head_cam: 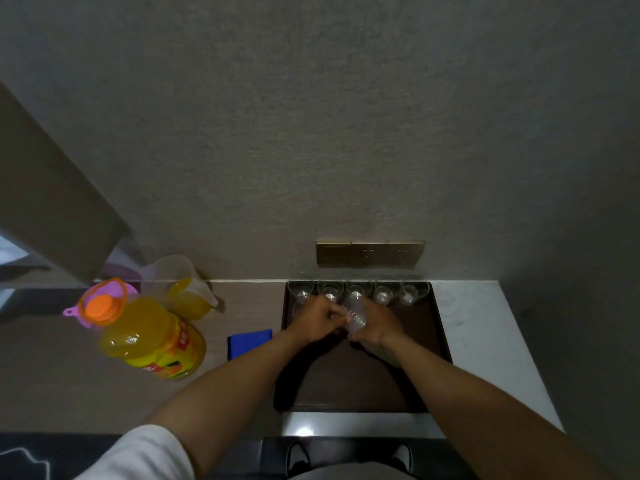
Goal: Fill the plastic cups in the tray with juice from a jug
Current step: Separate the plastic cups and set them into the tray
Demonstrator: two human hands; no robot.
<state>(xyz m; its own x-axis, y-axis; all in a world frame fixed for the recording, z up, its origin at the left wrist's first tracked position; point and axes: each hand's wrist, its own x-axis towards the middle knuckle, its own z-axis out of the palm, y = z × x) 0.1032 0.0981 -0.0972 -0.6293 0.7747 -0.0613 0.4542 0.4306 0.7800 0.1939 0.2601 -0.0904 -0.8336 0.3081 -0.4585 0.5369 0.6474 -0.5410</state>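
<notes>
A dark brown tray (415, 358) lies on the counter. Several clear plastic cups (383, 292) stand in a row along its far edge, and one more cup (297, 310) sits just behind my left hand. Over the tray's far half, my left hand (317, 318) and my right hand (375, 323) both grip a stack of clear cups (355, 315) held on its side between them. A clear jug (183, 289) partly filled with orange juice stands at the back left of the counter. In front of the jug is a large juice bottle (152, 337) with an orange cap.
A blue cloth (247, 342) lies between the bottle and the tray. A pink lid (86, 306) sits behind the bottle. Wall sockets (370, 258) are above the cup row. The counter's right part is white; its front edge runs near my feet.
</notes>
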